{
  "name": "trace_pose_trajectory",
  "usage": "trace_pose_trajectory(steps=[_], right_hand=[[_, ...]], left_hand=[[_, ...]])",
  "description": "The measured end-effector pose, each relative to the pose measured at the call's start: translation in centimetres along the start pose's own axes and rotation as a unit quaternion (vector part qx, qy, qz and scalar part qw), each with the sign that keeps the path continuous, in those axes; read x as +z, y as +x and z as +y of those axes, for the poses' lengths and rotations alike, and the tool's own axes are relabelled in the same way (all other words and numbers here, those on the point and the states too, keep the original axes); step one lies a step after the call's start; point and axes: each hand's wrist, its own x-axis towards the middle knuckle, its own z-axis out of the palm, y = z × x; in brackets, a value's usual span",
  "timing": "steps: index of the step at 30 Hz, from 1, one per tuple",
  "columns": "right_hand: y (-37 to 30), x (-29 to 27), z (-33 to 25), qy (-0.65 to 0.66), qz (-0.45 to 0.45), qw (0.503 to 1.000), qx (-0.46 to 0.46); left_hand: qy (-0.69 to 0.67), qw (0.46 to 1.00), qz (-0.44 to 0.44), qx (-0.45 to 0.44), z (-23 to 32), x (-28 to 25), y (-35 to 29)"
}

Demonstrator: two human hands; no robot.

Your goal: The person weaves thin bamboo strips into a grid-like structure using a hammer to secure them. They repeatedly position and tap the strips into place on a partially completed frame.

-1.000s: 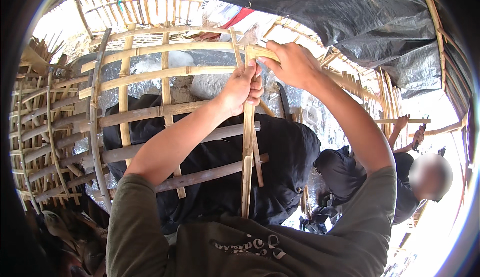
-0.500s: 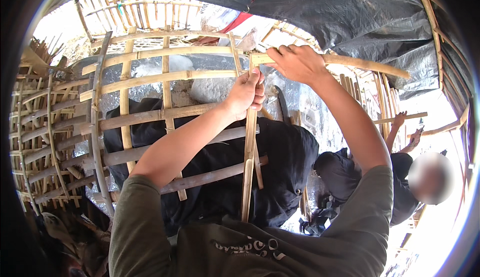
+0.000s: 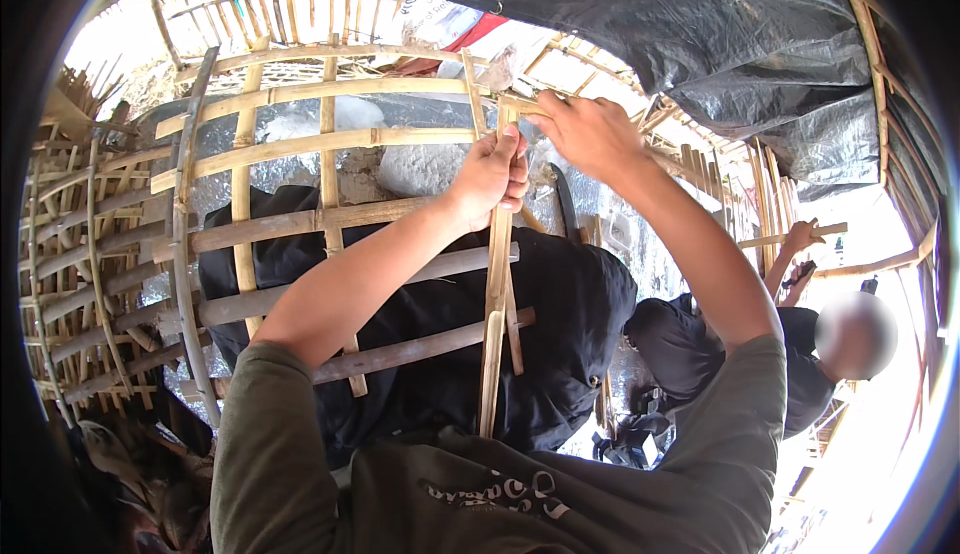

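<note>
My left hand (image 3: 490, 176) is closed around a long upright bamboo strip (image 3: 494, 339) near its upper end, thumb on top. At the top of that strip, a short stretch of a second bamboo strip (image 3: 519, 105) crosses it. My right hand (image 3: 590, 136) grips this crossing strip, fingers bent over it; the rest of it is mostly hidden behind the hand and forearm. To the left spreads a bamboo lattice frame (image 3: 290, 144) of crossed slats, lying over my black-clothed legs (image 3: 560, 304). Its lower slats reach the upright strip.
A dark blade (image 3: 563, 204) stands just right of my left hand. More bamboo lattice (image 3: 90, 284) fills the left side. Black plastic sheeting (image 3: 700, 34) hangs overhead at the right. A co-worker in dark clothes (image 3: 800, 354) sits at the right, hands on a bamboo strip (image 3: 795, 236).
The crossing strip, which stuck out far to the right of my right hand, no longer shows there. My right hand has shifted slightly left and down. The lattice has moved slightly left in view.
</note>
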Motion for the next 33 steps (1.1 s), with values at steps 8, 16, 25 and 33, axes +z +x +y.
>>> trace_pose_trajectory(steps=[8, 16, 25, 33], right_hand=[[0.1, 0.6, -0.2, 0.038, -0.009, 0.999, -0.008], [0.4, 2.7, -1.5, 0.356, -0.05, 0.914, 0.191], [0.6, 1.3, 0.0, 0.035, -0.028, 0.999, -0.031], [0.1, 3.6, 0.0, 0.118, -0.02, 0.992, 0.032]], left_hand=[[0.01, 1.0, 0.023, -0.006, -0.1, -0.6, 0.1], [0.009, 0.999, 0.034, 0.0, -0.1, -0.6, 0.4], [-0.016, 0.999, 0.027, -0.017, -0.7, -2.1, 0.9], [0.004, 1.0, 0.026, -0.015, -0.6, -1.6, 0.9]])
